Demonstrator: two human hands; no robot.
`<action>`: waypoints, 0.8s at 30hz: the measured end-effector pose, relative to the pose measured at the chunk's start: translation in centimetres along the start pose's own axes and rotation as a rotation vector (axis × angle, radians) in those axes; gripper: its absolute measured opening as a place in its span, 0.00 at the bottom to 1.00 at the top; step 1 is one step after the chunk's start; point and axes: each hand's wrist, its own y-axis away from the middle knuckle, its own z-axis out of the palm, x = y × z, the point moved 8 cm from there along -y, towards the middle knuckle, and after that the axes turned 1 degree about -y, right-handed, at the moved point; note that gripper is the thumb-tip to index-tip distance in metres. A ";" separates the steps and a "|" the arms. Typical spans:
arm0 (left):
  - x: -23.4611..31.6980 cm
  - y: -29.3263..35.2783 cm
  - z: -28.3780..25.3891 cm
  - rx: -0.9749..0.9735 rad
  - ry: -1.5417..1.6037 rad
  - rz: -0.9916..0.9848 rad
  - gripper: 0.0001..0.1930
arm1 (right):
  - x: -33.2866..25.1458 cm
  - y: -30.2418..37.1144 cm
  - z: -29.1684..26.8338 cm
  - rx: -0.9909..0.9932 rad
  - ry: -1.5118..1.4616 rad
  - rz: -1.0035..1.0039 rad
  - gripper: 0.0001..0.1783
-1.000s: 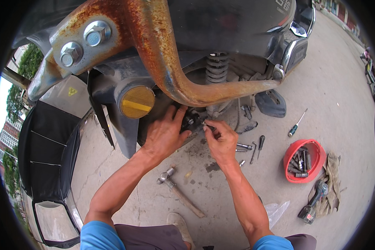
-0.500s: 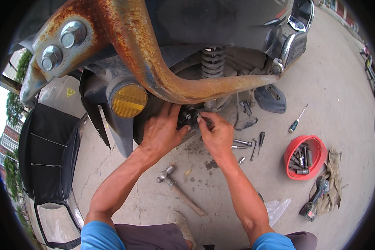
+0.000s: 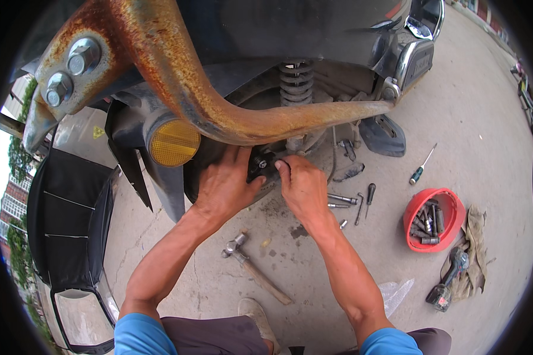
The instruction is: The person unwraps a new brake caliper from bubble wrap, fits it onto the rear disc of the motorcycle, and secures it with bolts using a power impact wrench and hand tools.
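Note:
Beneath the rusty bent bar (image 3: pixel 243 122), a black part (image 3: pixel 258 163) with a silver bolt head sits low by the wheel. My left hand (image 3: pixel 222 188) is around its left side, thumb below and fingers above; some fingertips are hidden behind the bar. Just to the right, my right hand (image 3: pixel 304 188) is closed in a pinch, its thumb bent toward the black part. What lies in that pinch is hidden. Above the left hand is a round amber reflector (image 3: pixel 175 143). A coil spring (image 3: pixel 296 86) stands behind the bar.
A ball-peen hammer (image 3: pixel 256 269) lies on the concrete between my forearms. Toward the right are a screwdriver (image 3: pixel 423 165), several hand tools, a red bowl-shaped container (image 3: pixel 413 241) of sockets, and a cordless power tool (image 3: pixel 449 281) on a rag (image 3: pixel 475 260). Large bolts (image 3: pixel 83 56) jut from the bar's bracket.
The right hand has turned, its back facing up more and its fingers curled under. My left hand keeps its place at the black part. The whole view has shifted slightly.

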 end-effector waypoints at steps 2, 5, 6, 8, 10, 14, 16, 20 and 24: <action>0.1 -0.1 -0.2 -0.007 -0.010 -0.002 0.40 | 0.4 0.0 0.4 -0.034 0.012 0.029 0.09; 0.3 -0.2 -0.2 -0.023 -0.013 -0.002 0.40 | 0.2 -0.2 0.1 -0.049 -0.015 0.020 0.07; 0.4 -0.2 0.0 -0.045 -0.014 -0.008 0.40 | 0.3 0.0 0.1 -0.050 -0.014 0.022 0.07; 0.4 -0.3 -0.1 -0.060 -0.023 -0.015 0.40 | -0.8 0.1 -0.1 0.017 -0.005 -0.096 0.06; 0.1 -0.1 0.2 -0.069 -0.049 -0.014 0.40 | -0.6 0.1 0.0 0.045 -0.085 -0.061 0.06; 0.0 -0.3 0.1 -0.040 -0.028 -0.035 0.40 | 0.0 -0.2 -0.1 0.058 -0.196 -0.014 0.09; 0.0 -0.4 0.0 -0.046 -0.014 -0.040 0.40 | 0.8 0.0 0.4 0.023 -0.209 0.059 0.09; -0.1 -0.2 0.0 -0.063 -0.035 -0.056 0.40 | 0.9 0.3 0.7 -0.032 -0.288 0.108 0.09; -0.1 -0.3 0.4 -0.027 -0.021 -0.028 0.41 | 0.6 0.2 0.5 0.022 -0.073 -0.036 0.09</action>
